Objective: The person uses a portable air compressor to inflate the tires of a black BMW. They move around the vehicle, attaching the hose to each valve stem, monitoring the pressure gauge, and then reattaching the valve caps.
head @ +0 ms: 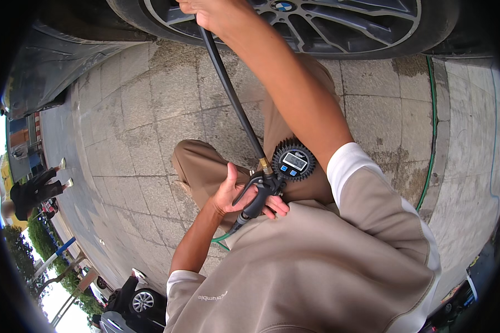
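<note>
The handle of a black tyre inflator gun (258, 200) lies across the upturned palm of my left hand (237, 197), whose thumb and fingertips are extended. Its round digital gauge (294, 161), in a ribbed black cover, faces up with a lit display. From a brass fitting (265, 165) a black rubber hose (232, 89) runs up to my right hand (210, 14), which holds it near its upper end in front of the car wheel (291, 25). The hose's tip and part of the right hand are beyond the picture's top edge. A green air hose (221, 238) joins the gun's lower end.
Stone paving (137, 133) surrounds my bent legs. Another green hose stretch (431, 137) lies along the paving at right. A dark car body panel (46, 70) is at upper left. A person in dark clothes (35, 191) and a parked car (129, 316) are farther off at left.
</note>
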`<action>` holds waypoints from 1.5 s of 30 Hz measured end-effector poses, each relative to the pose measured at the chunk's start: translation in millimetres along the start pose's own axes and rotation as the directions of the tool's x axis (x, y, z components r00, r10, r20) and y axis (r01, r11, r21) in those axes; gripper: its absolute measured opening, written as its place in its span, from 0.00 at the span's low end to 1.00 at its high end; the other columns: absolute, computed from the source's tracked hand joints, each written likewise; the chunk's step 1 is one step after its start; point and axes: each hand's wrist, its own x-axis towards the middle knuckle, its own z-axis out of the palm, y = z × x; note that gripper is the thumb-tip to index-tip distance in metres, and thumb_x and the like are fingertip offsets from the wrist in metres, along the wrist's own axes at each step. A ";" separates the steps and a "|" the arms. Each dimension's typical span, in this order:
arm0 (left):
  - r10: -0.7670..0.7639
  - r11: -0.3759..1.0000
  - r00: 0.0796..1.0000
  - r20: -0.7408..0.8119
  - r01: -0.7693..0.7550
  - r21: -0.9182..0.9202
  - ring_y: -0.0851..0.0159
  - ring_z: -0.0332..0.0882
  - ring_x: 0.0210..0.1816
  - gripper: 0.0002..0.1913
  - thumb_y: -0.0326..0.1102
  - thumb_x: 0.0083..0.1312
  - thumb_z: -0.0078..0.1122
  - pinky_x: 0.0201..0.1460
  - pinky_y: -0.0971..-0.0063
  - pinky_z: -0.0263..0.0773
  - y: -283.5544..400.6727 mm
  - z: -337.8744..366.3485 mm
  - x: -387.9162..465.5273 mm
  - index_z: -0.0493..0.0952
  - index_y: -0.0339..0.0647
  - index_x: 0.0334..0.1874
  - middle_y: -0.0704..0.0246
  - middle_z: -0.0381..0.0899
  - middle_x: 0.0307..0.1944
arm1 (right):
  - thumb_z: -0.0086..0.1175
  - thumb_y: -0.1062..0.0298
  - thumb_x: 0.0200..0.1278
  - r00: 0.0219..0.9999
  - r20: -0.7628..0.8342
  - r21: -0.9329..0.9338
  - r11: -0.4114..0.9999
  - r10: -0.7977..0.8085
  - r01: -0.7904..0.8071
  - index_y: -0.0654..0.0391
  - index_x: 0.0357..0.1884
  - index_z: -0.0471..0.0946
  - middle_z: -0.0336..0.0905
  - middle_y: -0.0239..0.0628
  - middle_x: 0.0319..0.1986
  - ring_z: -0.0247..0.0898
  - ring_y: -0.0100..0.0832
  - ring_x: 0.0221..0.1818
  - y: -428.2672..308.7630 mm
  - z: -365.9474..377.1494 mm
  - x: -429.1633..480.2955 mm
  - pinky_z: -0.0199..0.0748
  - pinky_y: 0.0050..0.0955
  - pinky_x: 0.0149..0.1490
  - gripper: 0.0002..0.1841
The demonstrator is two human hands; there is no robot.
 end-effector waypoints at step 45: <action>-0.032 0.999 0.979 -0.201 0.034 0.005 0.56 0.76 0.32 0.49 0.74 0.63 0.35 0.63 0.63 0.64 1.4 9.2 21.9 0.72 0.22 0.54 0.66 0.69 0.17 | 0.42 0.48 0.75 0.999 0.038 0.018 1.000 -0.014 0.013 0.53 0.25 0.69 0.55 0.25 0.07 0.49 0.23 0.04 2.5 2.5 1.4 0.42 0.24 0.10 0.23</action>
